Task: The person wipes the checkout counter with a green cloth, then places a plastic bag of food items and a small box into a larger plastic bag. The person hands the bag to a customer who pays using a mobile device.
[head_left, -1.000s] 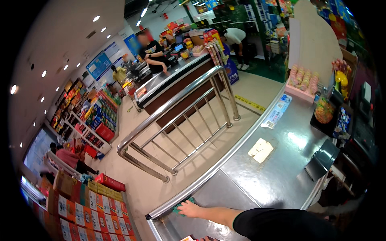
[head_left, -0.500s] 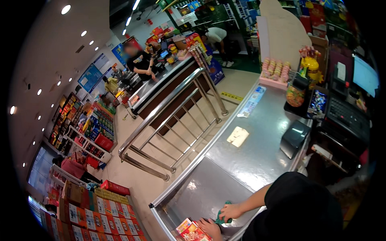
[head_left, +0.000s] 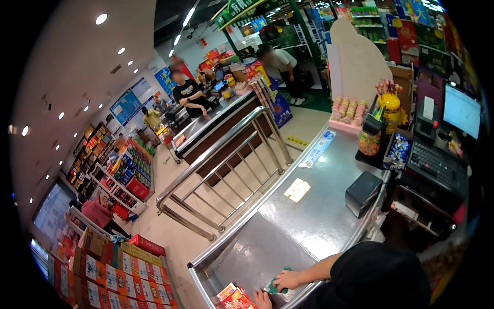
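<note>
My right hand [head_left: 288, 280] presses a green cloth [head_left: 272, 286] onto the metal counter [head_left: 244, 252], its fingers bunched over the fabric. Close to its left, at the lower edge of the view, is my left hand [head_left: 263, 299]. Its fingers are spread and lie against the side of some red and yellow printed packets [head_left: 237, 298]. The packets rest at the near left end of the counter. Part of the left hand and the packets' lower side are cut off by the view's edge.
A dark box-shaped device [head_left: 363, 194] and a pale card [head_left: 297, 190] sit farther along the counter. Beyond are a candy jar [head_left: 369, 143], pink-trayed sweets [head_left: 348, 111], a keyboard [head_left: 435, 164] and a screen [head_left: 462, 110]. A metal railing [head_left: 206, 177] stands left; a person [head_left: 189, 95] is at another counter.
The view has shifted slightly. My left hand and the red packets have moved a little to the left, and my right hand with the cloth has shifted slightly left too.
</note>
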Demonstrator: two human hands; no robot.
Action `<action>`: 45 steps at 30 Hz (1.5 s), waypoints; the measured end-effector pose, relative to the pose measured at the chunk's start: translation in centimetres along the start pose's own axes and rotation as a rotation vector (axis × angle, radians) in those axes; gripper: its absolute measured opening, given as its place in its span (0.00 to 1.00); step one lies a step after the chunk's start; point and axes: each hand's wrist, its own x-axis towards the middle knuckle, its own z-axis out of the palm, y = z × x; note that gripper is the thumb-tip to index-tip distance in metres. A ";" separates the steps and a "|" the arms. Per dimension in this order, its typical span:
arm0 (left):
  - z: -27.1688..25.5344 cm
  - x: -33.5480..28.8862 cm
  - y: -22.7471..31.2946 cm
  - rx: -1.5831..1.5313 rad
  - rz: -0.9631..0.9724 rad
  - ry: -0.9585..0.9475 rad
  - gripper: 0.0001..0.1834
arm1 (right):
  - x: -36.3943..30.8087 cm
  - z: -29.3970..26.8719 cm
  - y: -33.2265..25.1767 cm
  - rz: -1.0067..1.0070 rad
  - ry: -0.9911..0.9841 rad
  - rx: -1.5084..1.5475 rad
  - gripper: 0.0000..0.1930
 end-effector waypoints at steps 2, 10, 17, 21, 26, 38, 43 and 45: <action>1.9 0.7 -0.5 0.183 0.100 0.029 0.23 | -0.9 -1.0 -0.8 0.043 -0.044 -0.030 0.11; 6.4 0.2 -3.4 0.808 0.349 0.182 0.23 | -2.8 -0.9 -1.2 0.038 -0.049 0.009 0.17; 3.9 -2.4 -2.5 -0.169 -0.377 0.072 0.23 | -1.3 -1.6 -1.5 0.167 -0.057 0.189 0.22; -4.0 -2.8 3.4 -0.852 -0.794 0.393 0.22 | 4.0 0.0 1.1 0.143 0.098 0.310 0.25; -15.3 -6.5 9.1 -0.906 -0.916 0.689 0.21 | 12.6 4.1 -2.4 -0.078 0.035 0.135 0.20; -17.0 -7.4 10.4 -0.683 -0.821 0.429 0.26 | 4.2 3.1 -1.4 -0.417 -0.220 0.088 0.06; -19.7 -6.3 11.6 -0.676 -0.750 0.388 0.26 | -2.6 -1.4 1.3 -0.207 -0.302 0.115 0.07; -19.2 -6.4 11.0 -0.666 -0.753 0.328 0.24 | -5.2 -2.7 2.0 -0.121 -0.254 0.178 0.09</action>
